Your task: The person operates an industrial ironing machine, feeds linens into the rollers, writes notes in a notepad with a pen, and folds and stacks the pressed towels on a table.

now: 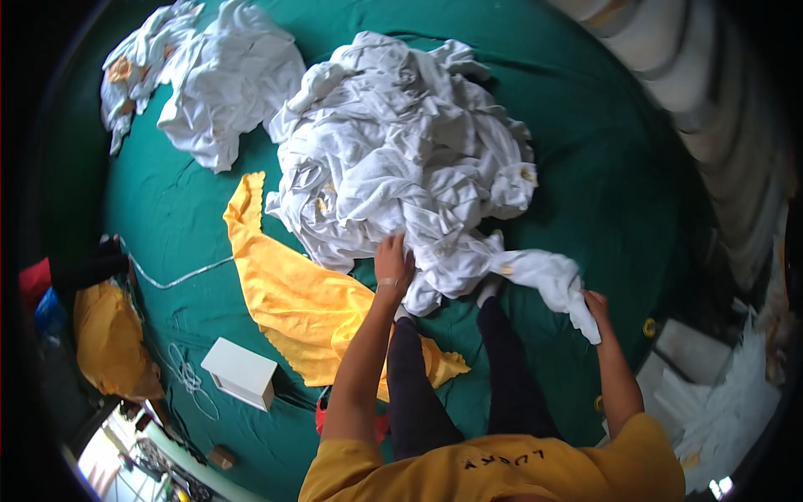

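Observation:
A big heap of crumpled white cloths lies in the middle of the green sheet. At its near edge, my left hand is closed on a fold of the heap, its fingertips partly hidden. Off to the right, my right hand grips the end of a white cloth stretched out from the heap; small yellowish spots show on it. A yellow cloth with a scalloped edge is spread flat to the left, partly behind my left forearm. My feet are at the heap's near edge.
White cloths with an orange patch lie at far left. On the green sheet near left sit a white box and a loose cord. An orange-yellow bundle stands at the left edge, pale stacked material at right.

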{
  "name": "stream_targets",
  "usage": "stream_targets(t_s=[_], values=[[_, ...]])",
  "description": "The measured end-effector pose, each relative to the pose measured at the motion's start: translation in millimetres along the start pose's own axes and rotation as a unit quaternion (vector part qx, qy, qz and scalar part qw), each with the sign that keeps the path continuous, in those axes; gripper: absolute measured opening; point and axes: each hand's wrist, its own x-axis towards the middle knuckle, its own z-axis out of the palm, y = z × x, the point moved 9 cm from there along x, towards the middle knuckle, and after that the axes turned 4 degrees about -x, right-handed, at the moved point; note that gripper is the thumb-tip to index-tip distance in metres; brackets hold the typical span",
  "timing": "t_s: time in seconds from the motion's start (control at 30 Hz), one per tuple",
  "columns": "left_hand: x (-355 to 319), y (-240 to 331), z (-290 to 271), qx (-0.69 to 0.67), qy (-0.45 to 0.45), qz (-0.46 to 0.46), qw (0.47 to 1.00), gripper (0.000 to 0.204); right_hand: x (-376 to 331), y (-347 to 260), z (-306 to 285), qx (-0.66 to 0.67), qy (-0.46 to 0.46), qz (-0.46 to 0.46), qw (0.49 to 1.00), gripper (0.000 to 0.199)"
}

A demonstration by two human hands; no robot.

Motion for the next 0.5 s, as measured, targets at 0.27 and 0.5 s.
stream_targets(t_s=[0.27, 0.5], values=[[108.5, -48.7, -1.1, 0.188, 0.015, -0.061, 0.98, 0.029, -4.3, 10.0, 124.4, -0.037, -0.124, 0.043, 0.991, 0.023], [-130.4, 79.6, 50.7, -0.18, -0.285, -0.056, 0.94, 0.028, -100.1, -172.4, 210.1, -0.229, -0.186, -0.338, 0.894, 0.064]])
